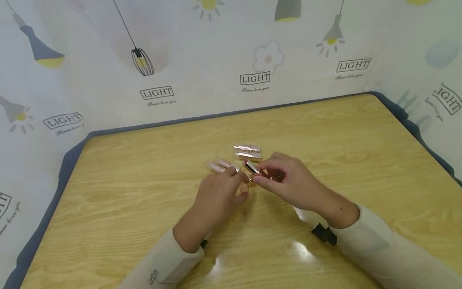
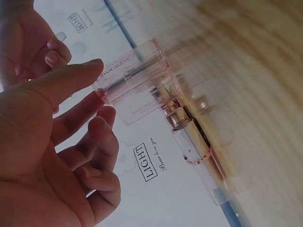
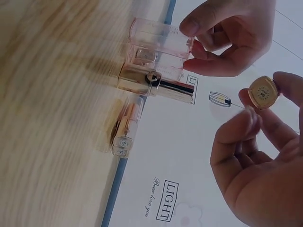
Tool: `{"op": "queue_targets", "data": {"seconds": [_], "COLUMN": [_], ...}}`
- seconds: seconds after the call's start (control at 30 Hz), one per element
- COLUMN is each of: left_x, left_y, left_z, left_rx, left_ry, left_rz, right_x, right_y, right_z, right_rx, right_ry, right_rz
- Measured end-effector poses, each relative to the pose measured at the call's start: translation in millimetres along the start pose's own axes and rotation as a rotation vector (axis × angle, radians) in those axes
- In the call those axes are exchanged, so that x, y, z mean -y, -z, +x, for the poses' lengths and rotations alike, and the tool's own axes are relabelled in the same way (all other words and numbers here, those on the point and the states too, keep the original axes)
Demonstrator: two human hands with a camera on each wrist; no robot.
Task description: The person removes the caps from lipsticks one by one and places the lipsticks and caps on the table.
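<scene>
My left hand pinches a clear pink lipstick cap between thumb and index finger; printed lettering shows on its side. Close to it, on the right, my right hand grips a shiny metallic lipstick tube, tilted, with red at its upper end. The right wrist view shows the gold end of that tube between thumb and fingers. Beside the pink cap in that view is a gold and dark lipstick tube without a cap over it. How it rests is unclear.
Two lipsticks lie side by side on the wood-grain table, beyond the hands. Two clear-cased pieces lie just past the left hand, partly hidden by it. A patterned curtain borders the table's far edge.
</scene>
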State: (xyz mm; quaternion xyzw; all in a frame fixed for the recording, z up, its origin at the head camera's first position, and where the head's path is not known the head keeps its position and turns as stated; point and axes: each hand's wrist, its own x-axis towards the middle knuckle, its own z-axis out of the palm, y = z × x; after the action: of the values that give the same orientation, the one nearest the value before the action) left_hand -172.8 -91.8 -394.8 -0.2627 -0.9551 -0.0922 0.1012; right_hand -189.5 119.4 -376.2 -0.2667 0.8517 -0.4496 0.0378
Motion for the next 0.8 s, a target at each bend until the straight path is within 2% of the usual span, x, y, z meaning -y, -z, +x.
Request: {"op": "queue_targets", "data": {"seconds": [0.17,0.3,0.47,0.6,0.8], "left_x": [2.3,7.4,11.7,11.9,9.9], "left_y": [5.4,14.1,22.9,26.3,28.3], "left_z": [0.7,-0.5,-2.2,-0.3,0.8], "left_rx": [0.023,0.049,0.008,-0.032,-0.005], "left_ry": [0.0,0.029,0.097,0.117,0.125], "left_rz": [-0.01,-0.046,-0.083,-0.081,-0.095], "right_x": [-5,-9,-18,-24,-28], "right_y": [3,4,1,-4,-10], "right_z": [2,3,5,8,9], "right_rx": [0.003,0.044,0.123,0.182,0.257], "right_ry": [-0.009,-0.018,-0.034,-0.067,-0.101], "right_rz": [-0.039,-0.036,-0.06,-0.086,-0.134]}}
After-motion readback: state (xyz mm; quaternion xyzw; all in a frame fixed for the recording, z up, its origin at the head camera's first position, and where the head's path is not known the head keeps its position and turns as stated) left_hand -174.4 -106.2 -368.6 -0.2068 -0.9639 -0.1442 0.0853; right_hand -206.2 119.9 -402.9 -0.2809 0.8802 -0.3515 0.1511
